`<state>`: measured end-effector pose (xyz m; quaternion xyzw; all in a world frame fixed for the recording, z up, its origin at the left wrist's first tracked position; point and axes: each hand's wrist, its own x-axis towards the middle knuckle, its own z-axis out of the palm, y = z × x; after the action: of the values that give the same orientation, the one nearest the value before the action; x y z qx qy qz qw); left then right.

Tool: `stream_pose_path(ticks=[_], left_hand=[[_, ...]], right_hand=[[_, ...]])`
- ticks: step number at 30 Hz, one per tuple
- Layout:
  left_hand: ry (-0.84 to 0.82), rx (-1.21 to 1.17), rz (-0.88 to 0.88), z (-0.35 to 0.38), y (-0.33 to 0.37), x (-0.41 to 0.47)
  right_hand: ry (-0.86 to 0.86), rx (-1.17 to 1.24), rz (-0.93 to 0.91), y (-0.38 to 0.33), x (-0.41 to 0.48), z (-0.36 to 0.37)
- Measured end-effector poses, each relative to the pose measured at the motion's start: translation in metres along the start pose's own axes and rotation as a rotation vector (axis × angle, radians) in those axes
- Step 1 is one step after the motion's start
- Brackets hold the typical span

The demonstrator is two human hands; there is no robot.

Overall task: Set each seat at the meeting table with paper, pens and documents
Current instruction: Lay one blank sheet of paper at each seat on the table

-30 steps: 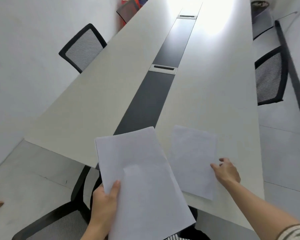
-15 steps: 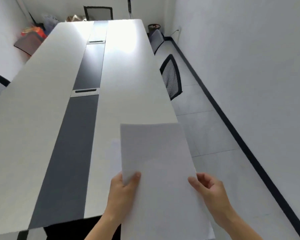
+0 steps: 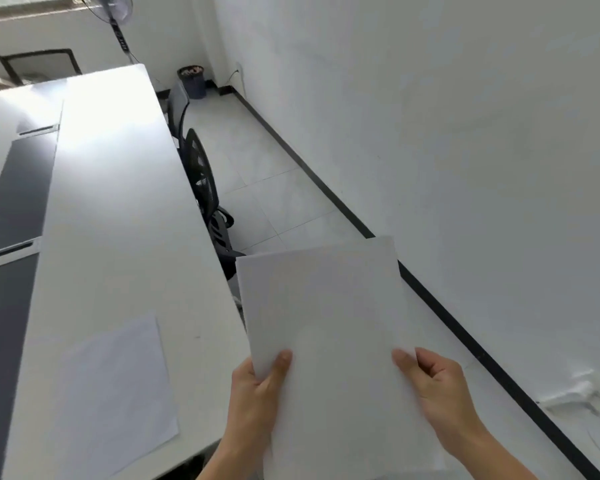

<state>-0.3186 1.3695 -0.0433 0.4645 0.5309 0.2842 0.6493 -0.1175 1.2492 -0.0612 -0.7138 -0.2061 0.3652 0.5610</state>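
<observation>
We hold the paper stack point(image 3: 329, 327) over the floor beside the table point(image 3: 118, 216); left hand point(image 3: 257, 393) pinches its near edge, right hand point(image 3: 437, 386) curls at the other side (light, floppy sheets, best supported underneath).

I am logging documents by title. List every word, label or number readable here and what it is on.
None readable. The paper stack gripped by the left hand and right hand and the single sheet on the table look blank; chair, fan and bin show no labels.
</observation>
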Motion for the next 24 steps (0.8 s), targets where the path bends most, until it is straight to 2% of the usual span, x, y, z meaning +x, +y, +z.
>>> stream_pose_path(ticks=[11, 18, 24], left_hand=[[-0.017, 0.019, 0.015, 0.084, 0.031, 0.096], [-0.002, 0.001, 0.052, 0.125, 0.081, 0.212], [0.026, -0.018, 0.095, 0.138, 0.142, 0.301]], right_hand=[[0.007, 0.117, 0.048, 0.002, 0.122, -0.048], [0.029, 0.122, 0.052, -0.070, 0.246, -0.042], [-0.094, 0.145, 0.050, -0.130, 0.344, -0.012]])
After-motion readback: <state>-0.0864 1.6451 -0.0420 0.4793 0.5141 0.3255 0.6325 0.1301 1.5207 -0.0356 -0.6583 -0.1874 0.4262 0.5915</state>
